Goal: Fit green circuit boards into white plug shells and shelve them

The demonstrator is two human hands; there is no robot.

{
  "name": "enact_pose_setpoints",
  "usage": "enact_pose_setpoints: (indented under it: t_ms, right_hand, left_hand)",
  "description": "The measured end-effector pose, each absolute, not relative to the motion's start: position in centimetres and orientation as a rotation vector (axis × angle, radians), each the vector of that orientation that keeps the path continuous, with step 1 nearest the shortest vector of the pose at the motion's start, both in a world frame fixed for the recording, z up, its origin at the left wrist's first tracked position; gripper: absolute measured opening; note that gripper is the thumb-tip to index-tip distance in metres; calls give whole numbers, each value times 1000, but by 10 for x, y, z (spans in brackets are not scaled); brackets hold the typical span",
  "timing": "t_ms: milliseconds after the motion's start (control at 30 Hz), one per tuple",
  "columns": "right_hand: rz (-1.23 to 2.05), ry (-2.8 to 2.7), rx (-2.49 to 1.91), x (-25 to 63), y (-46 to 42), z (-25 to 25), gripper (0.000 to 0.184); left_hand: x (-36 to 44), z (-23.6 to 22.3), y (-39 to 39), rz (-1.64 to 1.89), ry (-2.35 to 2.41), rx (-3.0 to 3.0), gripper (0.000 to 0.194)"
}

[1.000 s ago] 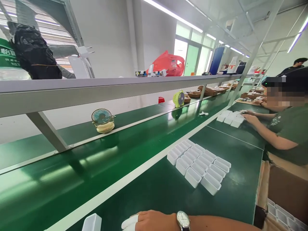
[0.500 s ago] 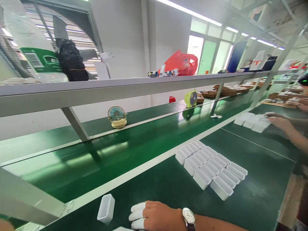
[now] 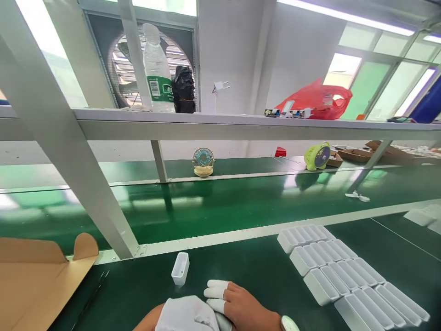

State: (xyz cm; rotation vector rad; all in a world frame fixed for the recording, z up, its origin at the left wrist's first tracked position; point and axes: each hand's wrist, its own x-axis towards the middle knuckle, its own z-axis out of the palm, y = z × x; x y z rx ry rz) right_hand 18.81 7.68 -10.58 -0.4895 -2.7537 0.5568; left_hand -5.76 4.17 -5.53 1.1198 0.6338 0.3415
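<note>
My left hand (image 3: 188,315) comes in at the bottom edge, covered by a white cloth glove; its fingers are hidden. Right against it, my right hand (image 3: 246,305) has white finger covers and a watch (image 3: 289,323) on the wrist. Its fingers lie close together and curl over a pale, smooth part (image 3: 223,322) between the hands, which I cannot make out. Just beyond the hands, a small white rectangular plastic box (image 3: 180,268) sits on the dark green table, its hollow side up.
Rows of white plastic boxes (image 3: 339,271) lie to the right. An open cardboard box (image 3: 31,285) and a thin dark tool (image 3: 90,299) are at left. A slanted metal post (image 3: 99,193) rises to the shelf (image 3: 241,131). Behind runs a green belt (image 3: 220,207), with small fans beyond.
My view has swung left, bringing the cardboard box in and the co-worker's hands out. More of my gloved left hand shows, now against my right hand. The single white box stays on the table.
</note>
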Motion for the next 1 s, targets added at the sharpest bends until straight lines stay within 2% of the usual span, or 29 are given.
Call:
enact_pose_setpoints:
  t_ms: [400,700,1000]
  right_hand:
    - [465,-2796,-547,186,79,-115,38]
    - [507,-2769,-489,188,77,-106,46]
    - [571,-2788,-500,189,78,-96,45]
  left_hand:
    - [-66,-77,39,488,718,1133,54]
    - [-73,-87,40,452,784,1087,45]
    - [-67,-68,42,334,775,1040,42]
